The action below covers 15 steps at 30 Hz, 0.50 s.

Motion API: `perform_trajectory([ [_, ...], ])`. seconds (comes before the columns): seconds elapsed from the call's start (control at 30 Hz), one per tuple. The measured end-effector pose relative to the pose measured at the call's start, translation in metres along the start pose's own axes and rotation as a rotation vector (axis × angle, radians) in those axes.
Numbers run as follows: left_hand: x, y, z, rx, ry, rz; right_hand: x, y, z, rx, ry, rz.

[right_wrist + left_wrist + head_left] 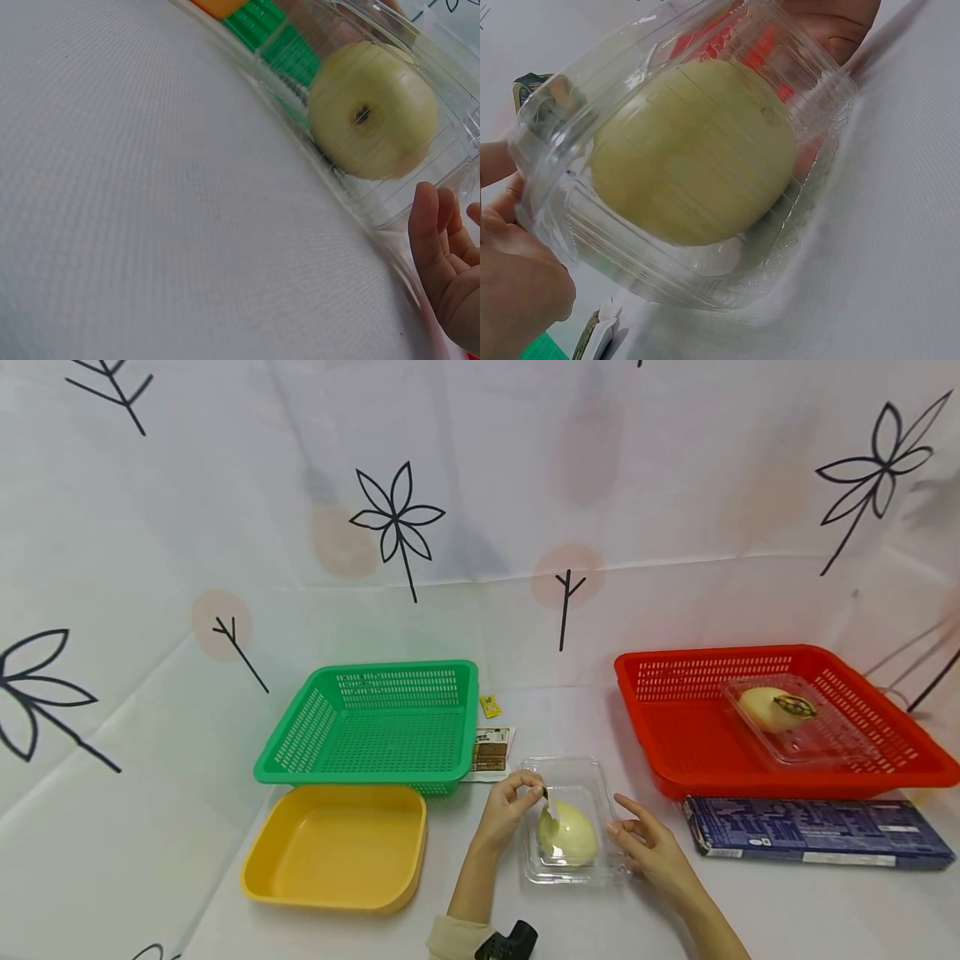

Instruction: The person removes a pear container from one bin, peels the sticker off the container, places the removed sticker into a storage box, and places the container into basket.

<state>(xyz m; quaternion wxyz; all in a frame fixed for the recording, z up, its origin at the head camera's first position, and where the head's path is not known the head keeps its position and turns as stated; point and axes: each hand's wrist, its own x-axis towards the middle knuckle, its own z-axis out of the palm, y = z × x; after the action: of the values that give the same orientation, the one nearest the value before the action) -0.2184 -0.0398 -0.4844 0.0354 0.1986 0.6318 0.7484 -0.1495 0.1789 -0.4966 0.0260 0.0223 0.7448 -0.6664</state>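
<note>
A clear plastic clamshell box (577, 772) with a pale yellow-green, pear-like fruit (567, 837) inside sits on the table before me, its lid down. At the box's left side my left hand (501, 814) pinches a small dark label with a white part (552, 810) between thumb and fingers, over the lid. A dark green and gold piece of the label (534, 88) shows past the box in the left wrist view. My right hand (654, 852) is at the box's right edge, fingers loosely extended (424, 217). The fruit's dark blossom end (362, 115) shows through the plastic wall.
At right, a red basket (675, 718) holds a similar boxed fruit (767, 708) with a dark oval label; a flat blue box (817, 833) lies before it. To the left stand a green basket (382, 743) and yellow tub (337, 852). Packets (491, 752) lie behind.
</note>
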Motion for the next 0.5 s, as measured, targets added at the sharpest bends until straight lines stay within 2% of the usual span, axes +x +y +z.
perform_trajectory([
  [0.5,0.0005,0.0003,-0.0007,-0.003,-0.002,-0.028,0.0001,-0.0005,-0.0002,-0.025,0.008,0.022],
])
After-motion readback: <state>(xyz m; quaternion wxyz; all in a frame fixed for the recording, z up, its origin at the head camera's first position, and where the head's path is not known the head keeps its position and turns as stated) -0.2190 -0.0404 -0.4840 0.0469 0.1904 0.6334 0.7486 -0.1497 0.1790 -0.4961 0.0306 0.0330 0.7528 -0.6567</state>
